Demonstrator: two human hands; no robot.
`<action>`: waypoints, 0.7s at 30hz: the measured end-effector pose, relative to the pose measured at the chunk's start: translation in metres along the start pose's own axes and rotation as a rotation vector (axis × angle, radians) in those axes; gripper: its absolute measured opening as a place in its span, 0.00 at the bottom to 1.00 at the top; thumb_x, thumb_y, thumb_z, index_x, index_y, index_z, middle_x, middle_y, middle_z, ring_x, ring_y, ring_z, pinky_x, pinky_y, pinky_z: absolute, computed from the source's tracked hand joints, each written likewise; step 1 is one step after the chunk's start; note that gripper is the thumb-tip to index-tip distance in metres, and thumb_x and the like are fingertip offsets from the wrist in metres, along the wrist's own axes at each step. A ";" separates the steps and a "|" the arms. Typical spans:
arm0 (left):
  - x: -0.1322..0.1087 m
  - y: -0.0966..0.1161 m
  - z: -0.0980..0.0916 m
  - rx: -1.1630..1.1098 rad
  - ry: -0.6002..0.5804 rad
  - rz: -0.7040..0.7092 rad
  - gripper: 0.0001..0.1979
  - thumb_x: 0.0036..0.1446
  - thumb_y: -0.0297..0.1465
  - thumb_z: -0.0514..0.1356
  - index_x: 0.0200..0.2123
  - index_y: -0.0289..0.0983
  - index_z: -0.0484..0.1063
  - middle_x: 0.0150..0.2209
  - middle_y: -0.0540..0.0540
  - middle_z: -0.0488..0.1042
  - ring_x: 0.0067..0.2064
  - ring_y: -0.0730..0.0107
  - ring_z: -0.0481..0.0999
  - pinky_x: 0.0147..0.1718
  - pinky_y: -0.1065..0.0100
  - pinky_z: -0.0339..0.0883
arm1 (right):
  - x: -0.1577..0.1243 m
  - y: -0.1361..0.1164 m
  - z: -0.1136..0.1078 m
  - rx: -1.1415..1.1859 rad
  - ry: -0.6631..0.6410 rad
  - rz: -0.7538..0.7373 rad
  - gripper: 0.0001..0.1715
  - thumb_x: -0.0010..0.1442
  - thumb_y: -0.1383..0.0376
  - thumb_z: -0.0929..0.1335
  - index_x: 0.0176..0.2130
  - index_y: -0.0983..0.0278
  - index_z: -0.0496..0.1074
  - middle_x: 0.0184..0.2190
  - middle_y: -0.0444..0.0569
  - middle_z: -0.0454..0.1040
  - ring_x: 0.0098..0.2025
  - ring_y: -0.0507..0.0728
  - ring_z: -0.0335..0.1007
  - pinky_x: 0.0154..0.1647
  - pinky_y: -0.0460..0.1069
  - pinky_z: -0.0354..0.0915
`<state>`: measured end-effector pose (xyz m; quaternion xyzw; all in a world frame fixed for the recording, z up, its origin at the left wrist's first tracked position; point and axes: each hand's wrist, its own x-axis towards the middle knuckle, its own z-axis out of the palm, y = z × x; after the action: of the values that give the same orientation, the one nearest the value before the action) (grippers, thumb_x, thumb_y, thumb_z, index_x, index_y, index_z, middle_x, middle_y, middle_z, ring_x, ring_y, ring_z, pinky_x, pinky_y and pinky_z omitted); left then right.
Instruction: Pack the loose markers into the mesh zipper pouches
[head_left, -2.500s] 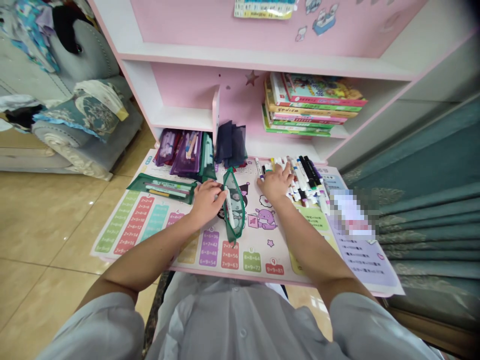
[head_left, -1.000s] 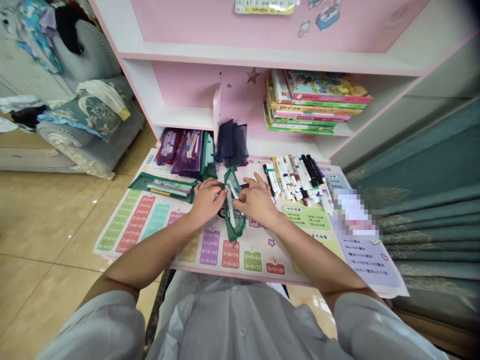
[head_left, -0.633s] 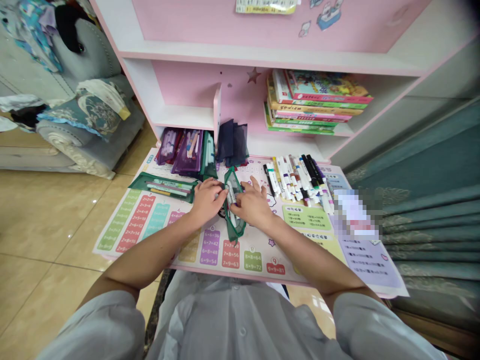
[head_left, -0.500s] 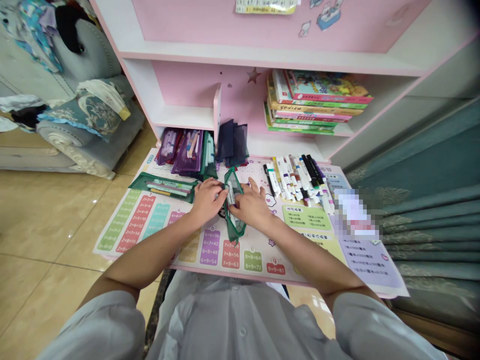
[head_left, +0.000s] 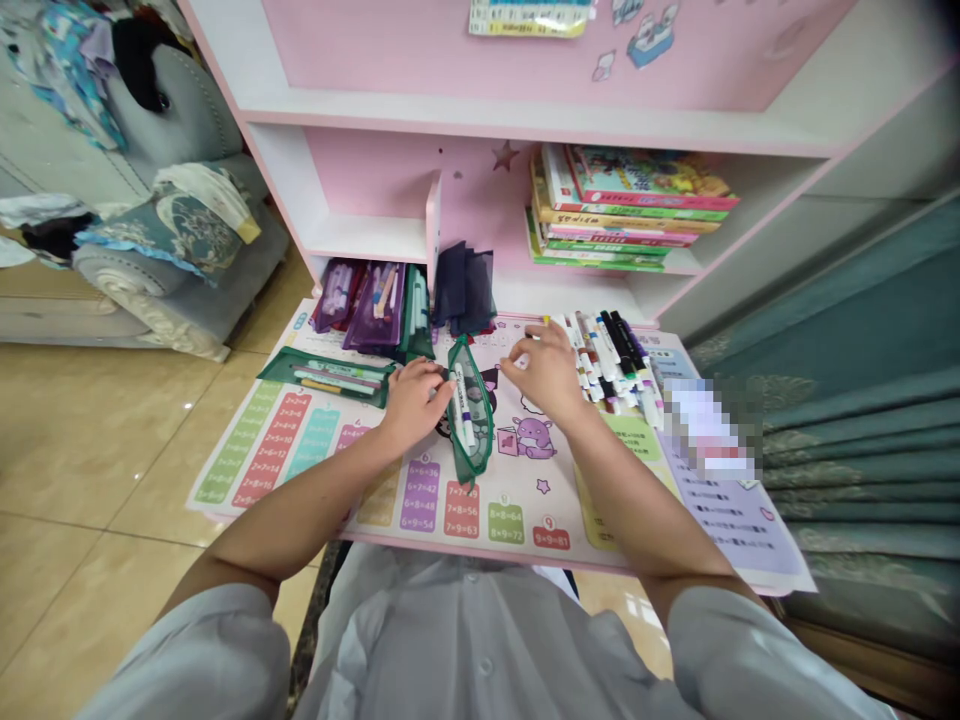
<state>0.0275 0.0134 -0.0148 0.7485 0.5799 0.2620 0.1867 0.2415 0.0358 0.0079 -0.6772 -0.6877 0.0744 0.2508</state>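
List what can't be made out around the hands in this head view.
Head view:
Lettering on the loose felt-tip markers: too small; the right hand covers part of the row.
Inside of the green mesh zip pouch: mesh obscures it.
Cartoon print on the multiplication desk mat: left hand covers part.
Paper chart above: cut off by top edge.
Lavender sheet: pixelated patch blurs it.

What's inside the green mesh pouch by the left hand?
Through the green mesh pouch, a white marker with a purple band shows, lying lengthwise. Anything beneath the marker, or behind the left hand at the pouch's edge, cannot be seen.
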 end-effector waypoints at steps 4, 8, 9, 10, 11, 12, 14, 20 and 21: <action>0.000 0.000 0.001 0.002 0.006 0.002 0.14 0.63 0.34 0.58 0.25 0.40 0.73 0.51 0.46 0.80 0.63 0.55 0.68 0.62 0.46 0.59 | 0.018 0.028 0.005 -0.232 -0.028 0.180 0.13 0.57 0.61 0.69 0.39 0.66 0.79 0.63 0.61 0.66 0.71 0.76 0.44 0.64 0.73 0.49; 0.000 -0.003 0.002 -0.001 0.007 0.011 0.13 0.63 0.34 0.58 0.25 0.41 0.74 0.50 0.46 0.80 0.63 0.55 0.69 0.63 0.47 0.59 | 0.025 0.044 0.015 -0.382 -0.110 0.265 0.24 0.58 0.59 0.69 0.51 0.70 0.76 0.64 0.67 0.63 0.72 0.79 0.41 0.63 0.75 0.50; 0.000 -0.003 0.002 -0.003 0.008 0.015 0.13 0.63 0.34 0.58 0.25 0.41 0.74 0.50 0.46 0.80 0.63 0.55 0.69 0.63 0.48 0.59 | 0.026 0.046 0.017 -0.401 -0.115 0.269 0.27 0.59 0.58 0.69 0.53 0.71 0.74 0.64 0.67 0.62 0.72 0.79 0.40 0.63 0.75 0.49; 0.001 -0.004 0.002 -0.003 0.010 0.019 0.14 0.63 0.34 0.58 0.25 0.41 0.74 0.50 0.46 0.80 0.63 0.55 0.69 0.63 0.48 0.59 | 0.026 0.047 0.019 -0.414 -0.114 0.268 0.28 0.59 0.58 0.69 0.55 0.72 0.73 0.64 0.68 0.62 0.72 0.79 0.40 0.63 0.75 0.49; 0.001 -0.005 0.002 -0.004 0.012 0.022 0.14 0.63 0.35 0.58 0.25 0.41 0.74 0.50 0.46 0.80 0.63 0.55 0.69 0.63 0.48 0.59 | 0.026 0.048 0.021 -0.421 -0.108 0.266 0.29 0.60 0.58 0.69 0.56 0.73 0.72 0.64 0.68 0.62 0.72 0.79 0.40 0.63 0.75 0.49; 0.001 -0.005 0.003 -0.003 0.013 0.024 0.14 0.63 0.35 0.58 0.25 0.41 0.74 0.50 0.46 0.80 0.62 0.55 0.69 0.63 0.48 0.59 | 0.026 0.049 0.022 -0.426 -0.103 0.265 0.30 0.60 0.59 0.68 0.56 0.73 0.72 0.65 0.68 0.62 0.72 0.79 0.40 0.63 0.75 0.49; 0.001 -0.006 0.003 -0.005 0.016 0.029 0.14 0.63 0.36 0.58 0.25 0.41 0.74 0.50 0.47 0.80 0.62 0.55 0.70 0.63 0.48 0.60 | 0.027 0.049 0.023 -0.435 -0.095 0.267 0.29 0.60 0.60 0.68 0.56 0.73 0.72 0.65 0.68 0.62 0.72 0.78 0.39 0.64 0.75 0.49; 0.001 -0.005 0.003 -0.002 0.009 0.025 0.14 0.63 0.35 0.58 0.25 0.41 0.74 0.50 0.46 0.80 0.62 0.55 0.70 0.63 0.48 0.60 | 0.026 0.047 0.023 -0.425 -0.089 0.237 0.24 0.60 0.62 0.67 0.53 0.71 0.74 0.66 0.66 0.60 0.73 0.78 0.38 0.64 0.75 0.47; 0.001 -0.005 0.003 0.000 0.011 0.024 0.14 0.63 0.35 0.58 0.25 0.41 0.74 0.50 0.46 0.80 0.62 0.55 0.70 0.63 0.48 0.60 | 0.026 0.046 0.023 -0.415 -0.095 0.219 0.24 0.60 0.62 0.68 0.53 0.71 0.75 0.67 0.66 0.60 0.73 0.78 0.37 0.64 0.75 0.47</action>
<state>0.0256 0.0153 -0.0196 0.7539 0.5719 0.2683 0.1805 0.2735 0.0698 -0.0264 -0.7806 -0.6217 -0.0101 0.0640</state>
